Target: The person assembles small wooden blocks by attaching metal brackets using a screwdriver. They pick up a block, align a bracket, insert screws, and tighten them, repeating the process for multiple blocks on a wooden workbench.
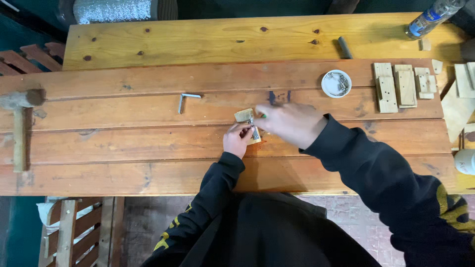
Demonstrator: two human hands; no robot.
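A small pale wooden block (244, 116) lies on the wooden workbench (148, 143) near its middle. My left hand (237, 141) pinches the block's near end, beside a metal screw or fitting (255, 132) that stands on it. My right hand (292, 122) reaches in from the right, its fingers closed on a small green-tipped tool that touches the block. Both sleeves are black.
An L-shaped hex key (185, 100) lies left of the block. A wooden mallet (19, 123) rests at the left edge. A white dish of screws (336, 83), several cut wooden pieces (401, 86) and a plastic bottle (431, 18) sit at the right and back.
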